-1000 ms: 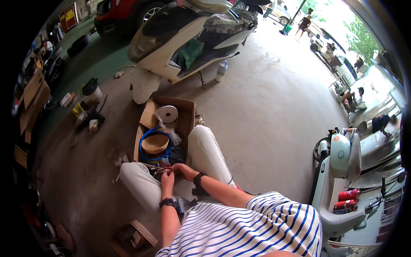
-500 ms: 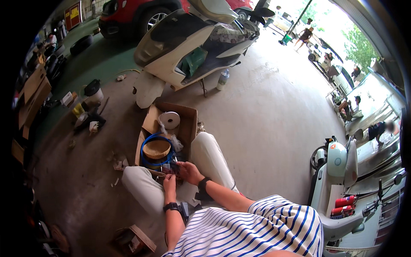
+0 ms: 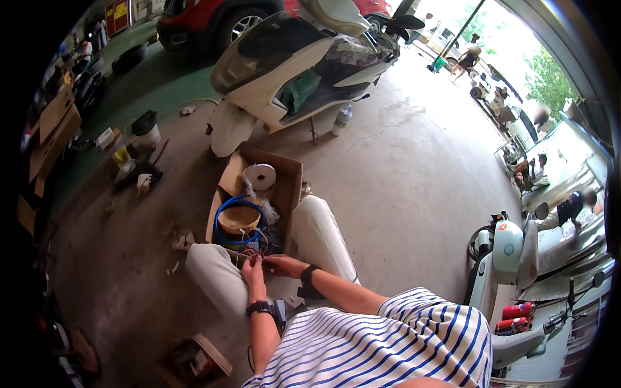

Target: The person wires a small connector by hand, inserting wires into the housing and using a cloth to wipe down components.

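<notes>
A thin bundle of reddish wires [image 3: 254, 257] is lying at the near edge of the open brown cardboard box [image 3: 289, 187]. The left hand [image 3: 253, 270] and right hand [image 3: 282, 265] are both pinching it, seemingly sorting strands; separating one would likely need a finer grip.

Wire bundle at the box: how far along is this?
Done: the cardboard box is open, with a white tape roll and a blue hose coil inside. In hand: the left hand and right hand meet on a bundle of thin wires at the box's near edge; too small to tell what they do to it. Left: loose parts lie on the floor; nothing reaches the white scooter yet.
</notes>
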`<state>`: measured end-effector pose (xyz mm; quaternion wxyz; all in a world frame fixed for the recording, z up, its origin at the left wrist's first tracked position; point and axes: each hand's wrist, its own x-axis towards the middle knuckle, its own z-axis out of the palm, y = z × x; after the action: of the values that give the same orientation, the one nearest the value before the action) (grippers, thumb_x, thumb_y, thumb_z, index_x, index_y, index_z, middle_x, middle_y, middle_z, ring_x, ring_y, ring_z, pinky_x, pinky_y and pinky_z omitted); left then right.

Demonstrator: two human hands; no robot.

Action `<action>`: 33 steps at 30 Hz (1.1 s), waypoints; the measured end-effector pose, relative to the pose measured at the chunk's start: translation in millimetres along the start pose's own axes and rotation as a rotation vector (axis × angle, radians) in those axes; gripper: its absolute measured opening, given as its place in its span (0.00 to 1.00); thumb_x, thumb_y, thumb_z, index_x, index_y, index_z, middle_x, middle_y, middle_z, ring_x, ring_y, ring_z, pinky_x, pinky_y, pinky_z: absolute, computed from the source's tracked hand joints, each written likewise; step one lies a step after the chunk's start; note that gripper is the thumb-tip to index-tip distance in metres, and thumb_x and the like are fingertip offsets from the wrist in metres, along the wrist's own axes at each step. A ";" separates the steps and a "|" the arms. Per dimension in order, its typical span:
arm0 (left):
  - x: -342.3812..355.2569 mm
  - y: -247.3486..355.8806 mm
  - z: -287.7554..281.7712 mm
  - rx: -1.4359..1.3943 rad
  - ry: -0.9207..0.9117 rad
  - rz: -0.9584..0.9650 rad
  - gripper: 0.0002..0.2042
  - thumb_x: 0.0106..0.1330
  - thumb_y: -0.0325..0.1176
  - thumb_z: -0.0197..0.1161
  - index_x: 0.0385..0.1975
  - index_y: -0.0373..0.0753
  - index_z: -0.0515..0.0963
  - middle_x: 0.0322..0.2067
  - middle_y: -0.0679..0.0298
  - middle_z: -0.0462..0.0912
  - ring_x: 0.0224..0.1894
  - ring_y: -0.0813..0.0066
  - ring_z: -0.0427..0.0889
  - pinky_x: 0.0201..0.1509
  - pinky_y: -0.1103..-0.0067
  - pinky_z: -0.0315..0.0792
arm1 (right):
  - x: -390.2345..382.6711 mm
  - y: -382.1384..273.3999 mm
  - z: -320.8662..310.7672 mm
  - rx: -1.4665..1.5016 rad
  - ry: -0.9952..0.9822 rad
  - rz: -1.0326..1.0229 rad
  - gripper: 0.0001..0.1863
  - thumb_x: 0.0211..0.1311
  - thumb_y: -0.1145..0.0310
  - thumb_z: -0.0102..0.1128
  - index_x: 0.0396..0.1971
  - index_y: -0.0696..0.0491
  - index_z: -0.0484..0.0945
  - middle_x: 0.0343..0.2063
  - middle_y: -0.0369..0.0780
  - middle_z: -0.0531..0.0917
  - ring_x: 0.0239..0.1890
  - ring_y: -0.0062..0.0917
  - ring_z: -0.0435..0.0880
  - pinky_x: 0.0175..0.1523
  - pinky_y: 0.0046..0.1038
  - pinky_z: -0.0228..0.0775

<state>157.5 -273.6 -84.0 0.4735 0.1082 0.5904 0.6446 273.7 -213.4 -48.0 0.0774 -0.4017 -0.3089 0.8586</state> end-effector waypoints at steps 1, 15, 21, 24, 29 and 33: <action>0.1 -0.5 -3.4 0.014 0.005 0.006 0.05 0.60 0.28 0.57 0.33 0.34 0.73 0.30 0.67 0.76 0.31 0.83 0.72 0.33 0.87 0.66 | -0.3 0.8 4.0 -0.001 -0.013 -0.017 0.10 0.61 0.59 0.51 0.38 0.47 0.72 0.27 0.27 0.72 0.26 0.11 0.70 0.29 0.14 0.63; 13.2 -19.8 -19.4 0.095 0.002 -0.037 0.11 0.55 0.34 0.61 0.32 0.35 0.72 0.27 0.66 0.75 0.26 0.81 0.72 0.26 0.85 0.67 | 19.2 12.0 -6.0 -0.152 -0.096 -0.191 0.11 0.62 0.62 0.47 0.39 0.52 0.72 0.26 0.30 0.73 0.27 0.13 0.72 0.30 0.15 0.64; 7.2 -17.8 4.0 0.125 -0.023 -0.034 0.10 0.57 0.35 0.61 0.31 0.33 0.75 0.24 0.65 0.76 0.20 0.83 0.70 0.22 0.85 0.65 | 37.7 22.8 -33.8 -0.269 0.125 -0.205 0.13 0.61 0.62 0.49 0.37 0.55 0.74 0.30 0.34 0.77 0.27 0.15 0.74 0.32 0.19 0.67; 3.4 -15.4 -8.4 0.250 -0.030 -0.095 0.08 0.58 0.35 0.60 0.29 0.36 0.76 0.20 0.70 0.74 0.19 0.82 0.70 0.21 0.85 0.64 | 29.9 29.1 -15.5 -0.465 0.232 -0.358 0.13 0.61 0.61 0.49 0.31 0.56 0.76 0.21 0.33 0.76 0.22 0.15 0.71 0.26 0.20 0.63; 9.3 -15.9 -14.9 0.269 -0.134 -0.152 0.09 0.59 0.35 0.59 0.27 0.35 0.77 0.18 0.71 0.72 0.17 0.86 0.68 0.20 0.87 0.61 | 14.0 16.6 -3.8 -0.541 0.259 -0.320 0.13 0.61 0.62 0.50 0.31 0.58 0.75 0.20 0.34 0.76 0.24 0.16 0.73 0.26 0.20 0.64; 12.1 -14.7 -12.6 0.516 -0.156 -0.111 0.12 0.59 0.37 0.56 0.26 0.32 0.76 0.19 0.62 0.76 0.19 0.72 0.74 0.24 0.79 0.67 | 17.7 19.4 -10.6 -0.679 0.292 -0.418 0.14 0.59 0.62 0.52 0.30 0.59 0.76 0.20 0.37 0.77 0.24 0.19 0.74 0.29 0.24 0.66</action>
<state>149.4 -275.2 -105.2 0.5089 0.2421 0.7018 0.4359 272.0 -217.2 -76.0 0.1561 -0.4502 -0.6351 0.6079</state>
